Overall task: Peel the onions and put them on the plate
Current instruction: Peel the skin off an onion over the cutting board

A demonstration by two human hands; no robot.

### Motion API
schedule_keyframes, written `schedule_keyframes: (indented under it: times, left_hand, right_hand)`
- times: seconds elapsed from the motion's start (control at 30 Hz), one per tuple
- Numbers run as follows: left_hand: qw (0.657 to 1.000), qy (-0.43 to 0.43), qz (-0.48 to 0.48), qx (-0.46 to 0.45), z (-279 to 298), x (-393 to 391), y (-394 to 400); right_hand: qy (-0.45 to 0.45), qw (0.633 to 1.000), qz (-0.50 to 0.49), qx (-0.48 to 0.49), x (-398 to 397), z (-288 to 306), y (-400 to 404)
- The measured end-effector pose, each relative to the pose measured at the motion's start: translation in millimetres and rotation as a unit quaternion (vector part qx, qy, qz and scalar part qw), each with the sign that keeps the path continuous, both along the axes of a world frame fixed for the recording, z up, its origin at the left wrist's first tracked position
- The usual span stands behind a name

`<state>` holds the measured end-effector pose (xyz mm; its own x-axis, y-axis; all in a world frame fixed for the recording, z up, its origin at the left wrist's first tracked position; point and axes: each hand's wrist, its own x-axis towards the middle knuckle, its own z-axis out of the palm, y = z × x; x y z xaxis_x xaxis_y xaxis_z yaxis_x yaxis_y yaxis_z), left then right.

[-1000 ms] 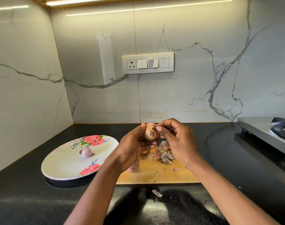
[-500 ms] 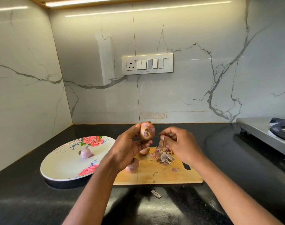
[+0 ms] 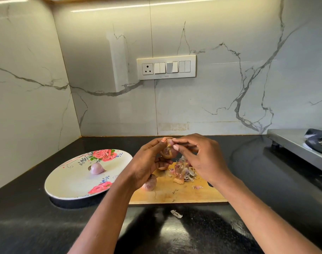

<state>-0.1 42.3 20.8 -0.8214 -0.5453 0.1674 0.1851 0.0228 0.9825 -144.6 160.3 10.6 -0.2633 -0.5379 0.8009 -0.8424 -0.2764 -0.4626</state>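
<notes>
Back at the onion [image 3: 167, 152] held by left hand [image 3: 147, 166], right hand [image 3: 202, 158] pinches its skin.

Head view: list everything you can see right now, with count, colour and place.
plate: one, white with roses, on counter, left
peeled onion: one, pale purple, on plate
held onion: one, brownish skin, between both hands
unpeeled onion: one, pink, on board
board: one, wooden, centre
peels: pile, purple-tan, on board
scrap: one, pale, on counter
switch panel: one, white, wall
stove: one, steel, right
hands: left grips held onion; right pinches its skin
</notes>
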Motion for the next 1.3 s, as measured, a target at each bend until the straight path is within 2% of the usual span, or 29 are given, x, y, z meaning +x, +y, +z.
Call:
schedule_keyframes:
  times: [0.17, 0.47, 0.6, 0.8, 1.0, 1.1, 1.3]
  left_hand:
    - [0.999, -0.014, -0.006, -0.036, -1.4, 0.9, -2.0]
    - [0.999, -0.015, -0.015, -0.042, -3.0, 0.5, -4.7]
    - [0.999, 0.003, -0.009, -0.035, -3.0, -0.6, -4.7]
    - [0.998, 0.015, -0.017, -0.050, -3.1, -0.1, -6.2]
    - [0.998, 0.019, -0.024, -0.057, -2.3, 1.9, -4.5]
    - [0.997, 0.007, -0.018, -0.072, -3.1, 1.6, -5.3]
    - [0.997, 0.002, 0.006, -0.073, -3.0, 0.9, -4.9]
  right_hand:
    - [0.014, 1.000, -0.014, -0.017, -3.5, -1.9, -0.3]
    - [-0.018, 1.000, -0.015, -0.007, -2.2, -1.7, -0.7]
    - [-0.054, 0.998, 0.024, 0.012, -1.1, 0.9, 1.5]
    - [-0.033, 0.997, 0.066, 0.018, -3.2, -0.7, -0.6]
    - [-0.120, 0.986, 0.115, 0.013, -7.6, -2.5, -4.4]
    - [-0.155, 0.982, 0.105, 0.015, -5.7, -3.6, -3.4]
    - [-0.182, 0.977, 0.101, 0.047, -1.6, -1.9, -3.6]
